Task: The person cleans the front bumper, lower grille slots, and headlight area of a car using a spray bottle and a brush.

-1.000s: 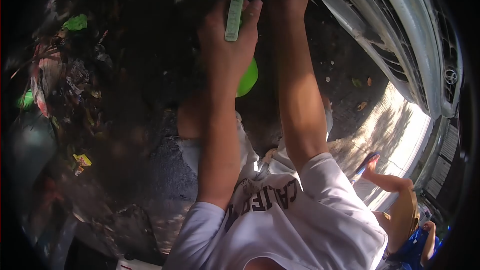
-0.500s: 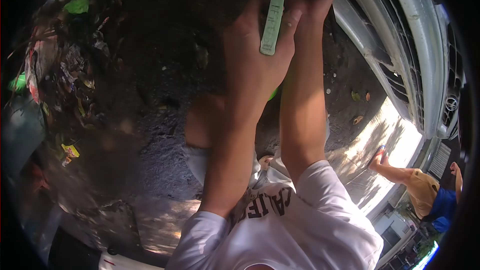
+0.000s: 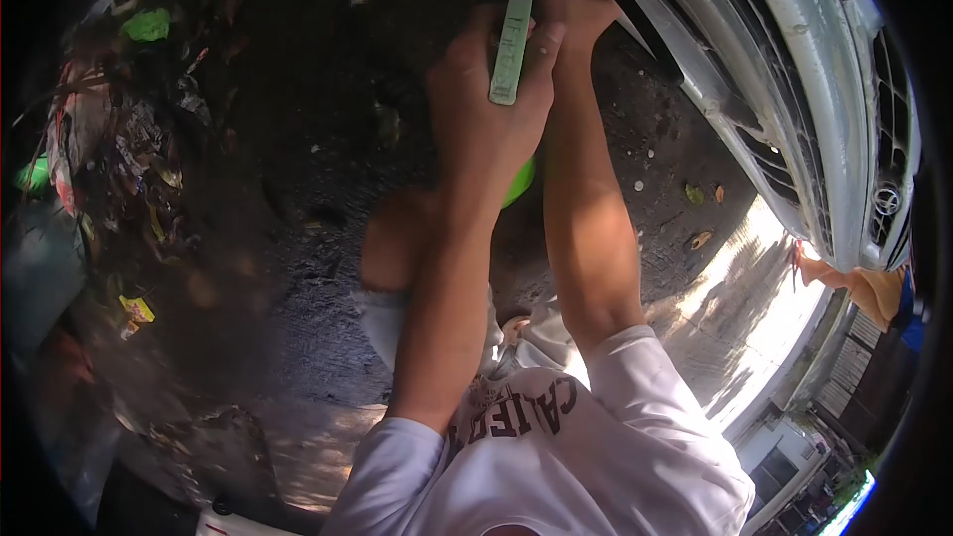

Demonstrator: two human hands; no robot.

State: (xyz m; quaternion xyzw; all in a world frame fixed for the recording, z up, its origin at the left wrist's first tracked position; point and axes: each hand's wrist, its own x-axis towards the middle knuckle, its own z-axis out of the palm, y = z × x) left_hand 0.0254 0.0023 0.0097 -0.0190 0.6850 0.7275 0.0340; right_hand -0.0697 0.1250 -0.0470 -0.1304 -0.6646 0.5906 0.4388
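My left hand [image 3: 486,89] is closed around a pale green bar [image 3: 511,50] with dark markings or lettering along its face. The thumb lies along the bar's right side. Beside it, at the top of the view, my right hand [image 3: 584,5] is closed at a long, flat black strip [image 3: 645,25]. This strip slants down to the right, in front of the car's front; its exact kind I cannot make out. Part of the right hand's fingers is dim and blurred. A bright green object [image 3: 519,184] shows partly behind my left wrist.
A silver car front with a grille [image 3: 829,89] stands close on the right. Leaves and litter [image 3: 129,149] lie on the dark ground at left, with a yellow wrapper [image 3: 137,309]. Another person's leg [image 3: 829,278] shows at far right.
Both hands have shifted slightly left, the green bar with them. More of the black strip now shows at my right hand. The other person is now mostly hidden behind the car.
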